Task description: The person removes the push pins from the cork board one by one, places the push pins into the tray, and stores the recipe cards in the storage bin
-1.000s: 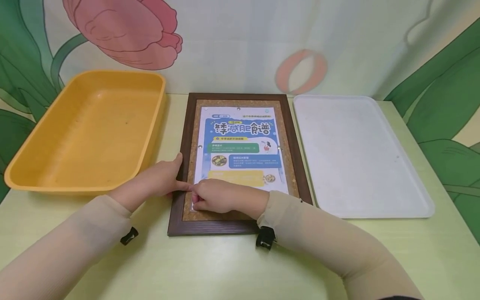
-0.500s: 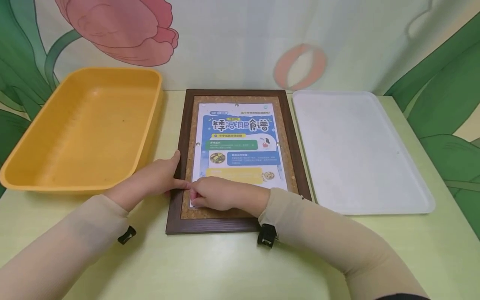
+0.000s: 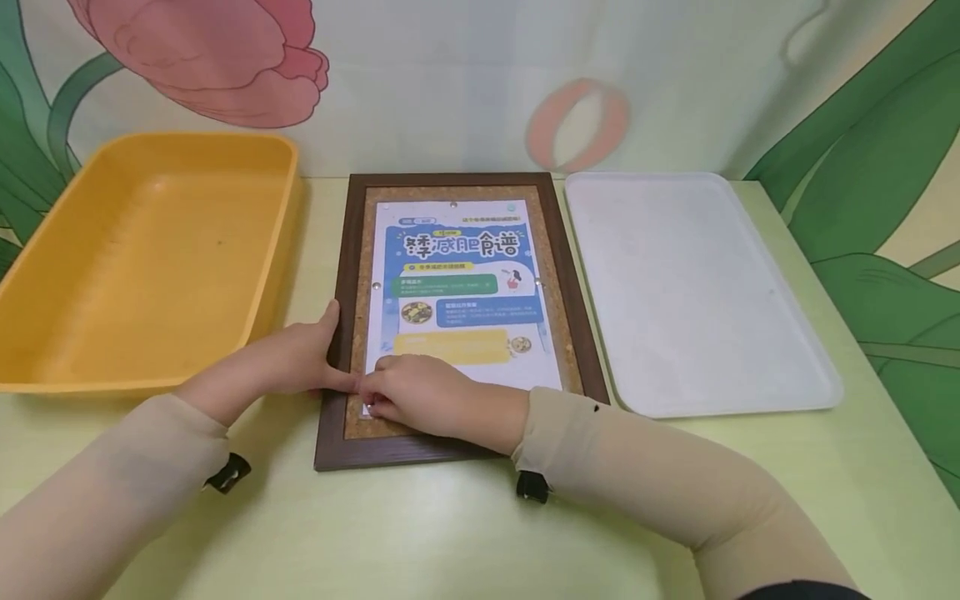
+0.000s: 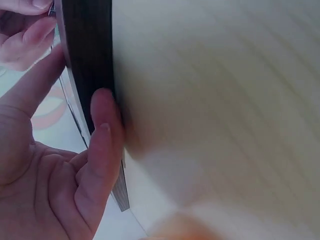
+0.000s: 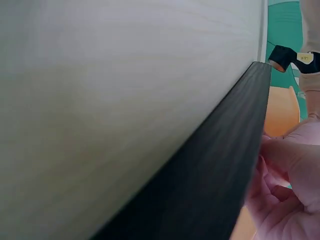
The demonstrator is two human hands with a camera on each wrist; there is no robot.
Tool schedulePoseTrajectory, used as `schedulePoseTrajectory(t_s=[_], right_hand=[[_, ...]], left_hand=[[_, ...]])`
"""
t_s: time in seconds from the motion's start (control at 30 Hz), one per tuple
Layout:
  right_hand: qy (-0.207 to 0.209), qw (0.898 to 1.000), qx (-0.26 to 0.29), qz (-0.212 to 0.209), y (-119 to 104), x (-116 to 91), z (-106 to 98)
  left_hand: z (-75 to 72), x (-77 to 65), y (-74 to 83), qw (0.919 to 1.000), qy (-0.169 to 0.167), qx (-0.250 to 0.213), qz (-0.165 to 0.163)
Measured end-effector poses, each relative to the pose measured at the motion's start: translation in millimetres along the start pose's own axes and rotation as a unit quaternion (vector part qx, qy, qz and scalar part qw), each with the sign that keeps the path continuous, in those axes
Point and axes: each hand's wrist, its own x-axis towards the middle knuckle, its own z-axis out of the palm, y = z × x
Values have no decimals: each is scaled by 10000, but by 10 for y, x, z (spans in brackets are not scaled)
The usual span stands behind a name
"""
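Observation:
A dark wood-framed corkboard (image 3: 408,452) lies on the table, bearing a printed paper poster (image 3: 465,292) in blue, green and yellow. Silver pushpins (image 3: 377,286) sit at the poster's edges. My left hand (image 3: 303,354) grips the board's left side, thumb reaching across the frame and fingers against its outer edge, as the left wrist view shows. At the poster's lower left corner, my right hand (image 3: 427,396) has its thumb and fingertips together, close by the left thumb. A small metal pushpin (image 4: 51,10) shows between these fingertips in the left wrist view, mostly hidden.
To the left stands a deep yellow tray (image 3: 288,225), its near right corner close to the left forearm. A flat white tray (image 3: 697,292) lies right of the board. Behind the table (image 3: 420,533) hangs a curtain printed with flowers (image 3: 420,92).
The head view has shifted, so everything sits further left in it. My right fingers have loosened a little and shifted at the poster's lower left corner. The left hand keeps its place on the frame.

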Motion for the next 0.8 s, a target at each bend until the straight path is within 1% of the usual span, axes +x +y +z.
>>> schedulePoseTrajectory(t_s=[0.1, 0.17, 0.2, 0.3, 0.4, 0.43, 0.5, 0.63, 0.8], right_hand=[[116, 9996, -240, -44, -2, 2, -2], [126, 9998, -164, -78, 13, 14, 5], [120, 9999, -28, -112, 29, 25, 12], [28, 9976, 687, -127, 115, 65, 38], [-222, 9885, 1499, -14, 213, 99, 33], [-315, 9850, 1699, 48, 237, 107, 24], [-515, 9799, 1923, 151, 264, 118, -3], [-853, 9775, 1917, 225, 253, 141, -55], [-1261, 9803, 1510, 192, 210, 174, -96]], left_hand=[[4, -17, 4, 10000, 28, -2, 31], [6, -26, 12, 10000, 45, 12, 32], [7, -29, 17, 10000, 46, 25, 12], [8, -37, 30, 10000, 42, 45, -46], [7, -42, 49, 9999, 57, 121, -53], [8, -41, 53, 9999, 60, 145, -44], [8, -39, 59, 9998, 65, 202, -19], [4, -40, 65, 9998, 4, 181, -49], [5, -56, 53, 9998, -32, 160, -91]])
